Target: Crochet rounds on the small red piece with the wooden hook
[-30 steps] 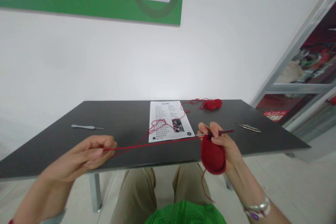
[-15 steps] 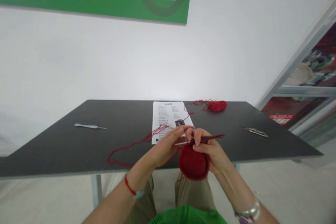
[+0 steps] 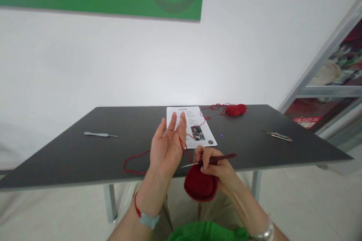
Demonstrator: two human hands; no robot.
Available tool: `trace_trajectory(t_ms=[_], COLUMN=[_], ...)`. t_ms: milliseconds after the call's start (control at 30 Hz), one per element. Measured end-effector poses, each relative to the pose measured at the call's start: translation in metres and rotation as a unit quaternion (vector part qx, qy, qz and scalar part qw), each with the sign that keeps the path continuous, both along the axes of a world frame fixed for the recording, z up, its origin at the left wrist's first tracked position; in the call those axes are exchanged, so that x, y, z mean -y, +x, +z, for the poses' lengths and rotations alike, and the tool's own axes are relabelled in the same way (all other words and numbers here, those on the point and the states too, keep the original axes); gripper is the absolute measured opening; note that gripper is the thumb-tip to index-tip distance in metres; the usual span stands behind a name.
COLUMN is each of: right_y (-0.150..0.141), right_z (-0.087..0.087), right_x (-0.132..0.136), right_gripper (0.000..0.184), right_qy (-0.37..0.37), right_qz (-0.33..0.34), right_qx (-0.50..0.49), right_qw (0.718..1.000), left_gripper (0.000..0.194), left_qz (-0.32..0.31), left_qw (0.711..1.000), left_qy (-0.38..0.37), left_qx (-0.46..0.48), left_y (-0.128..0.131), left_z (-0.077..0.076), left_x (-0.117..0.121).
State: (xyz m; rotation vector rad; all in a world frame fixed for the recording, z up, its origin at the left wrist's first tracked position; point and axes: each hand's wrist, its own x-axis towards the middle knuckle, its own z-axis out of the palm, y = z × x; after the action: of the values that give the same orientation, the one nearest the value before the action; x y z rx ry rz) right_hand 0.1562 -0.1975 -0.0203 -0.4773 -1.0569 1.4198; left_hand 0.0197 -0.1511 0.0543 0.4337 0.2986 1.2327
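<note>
My left hand (image 3: 167, 147) is raised palm up, its fingers stretched out and apart. A strand of red yarn (image 3: 188, 154) passes round its outer fingers and runs down to the round, cup-like red crocheted piece (image 3: 200, 184). My right hand (image 3: 213, 163) is closed round a dark-handled crochet hook (image 3: 226, 157), whose thin metal tip points left, and also pinches the piece's upper edge. The piece hangs in front of the table's near edge, above my lap.
Printed sheets (image 3: 207, 137) lie on the black table (image 3: 135, 120). A red yarn ball (image 3: 236, 110) sits at the back, small scissors (image 3: 277, 136) at the right, and a light-handled hook (image 3: 100, 134) at the left. A small purple item (image 3: 221, 136) lies beside the sheets.
My left hand has drawn away from the crocheted piece to the left, turned palm up and spread its fingers. My right hand, with hook and piece, sits slightly lower and further left.
</note>
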Motion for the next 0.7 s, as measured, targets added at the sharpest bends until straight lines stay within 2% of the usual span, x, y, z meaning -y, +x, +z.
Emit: trace_trajectory(t_ms=[67, 133, 167, 200, 267, 333, 367, 433, 500, 567, 600, 633, 700], right_y=[-0.001, 0.001, 0.003, 0.005, 0.009, 0.012, 0.014, 0.015, 0.016, 0.016, 0.016, 0.016, 0.015], right_z=[0.001, 0.002, 0.003, 0.005, 0.006, 0.007, 0.007, 0.007, 0.007, 0.007, 0.007, 0.008, 0.008], right_x=[0.002, 0.002, 0.002, 0.001, -0.002, -0.005, -0.007, -0.011, -0.015, -0.019, -0.02, -0.022, -0.026], right_gripper=[0.02, 0.019, 0.018, 0.017, 0.016, 0.016, 0.016, 0.016, 0.016, 0.016, 0.016, 0.015, 0.015], right_qy=[0.001, -0.001, -0.006, -0.013, -0.025, -0.028, -0.026, -0.019, -0.012, -0.003, 0.004, 0.01, 0.02], right_qz=[0.009, 0.011, 0.011, 0.009, -0.002, -0.015, -0.02, -0.025, -0.037, -0.055, -0.064, -0.069, -0.069], right_qx=[-0.007, -0.021, -0.032, -0.046, -0.07, -0.081, -0.079, -0.069, -0.061, -0.053, -0.048, -0.042, -0.034], right_qw=[1.0, 1.0, 0.999, 0.999, 0.997, 0.996, 0.996, 0.997, 0.997, 0.997, 0.997, 0.997, 0.997], left_gripper=[0.02, 0.013, 0.012, 0.013, 0.029, 0.042, 0.042, 0.037, 0.041, 0.048, 0.048, 0.048, 0.046], left_qz=[0.079, 0.141, 0.153, 0.155, 0.166, 0.156, 0.143, 0.131, 0.119, 0.1, 0.087, 0.067, 0.001], left_qw=[0.991, 0.961, 0.942, 0.925, 0.879, 0.811, 0.775, 0.722, 0.697, 0.704, 0.723, 0.752, 0.829], left_qy=[0.098, 0.222, 0.27, 0.306, 0.359, 0.414, 0.443, 0.487, 0.505, 0.487, 0.461, 0.425, 0.339], left_qx=[-0.038, -0.09, -0.124, -0.163, -0.267, -0.384, -0.427, -0.474, -0.495, -0.508, -0.507, -0.499, -0.444], left_y=[0.005, 0.007, 0.006, 0.004, -0.002, -0.01, -0.013, -0.016, -0.016, -0.013, -0.012, -0.01, -0.008], left_z=[-0.006, -0.018, -0.025, -0.032, -0.043, -0.049, -0.05, -0.05, -0.047, -0.045, -0.044, -0.043, -0.04], left_x=[0.001, 0.003, 0.004, 0.004, 0.003, -0.001, -0.003, -0.008, -0.01, -0.009, -0.008, -0.007, -0.006])
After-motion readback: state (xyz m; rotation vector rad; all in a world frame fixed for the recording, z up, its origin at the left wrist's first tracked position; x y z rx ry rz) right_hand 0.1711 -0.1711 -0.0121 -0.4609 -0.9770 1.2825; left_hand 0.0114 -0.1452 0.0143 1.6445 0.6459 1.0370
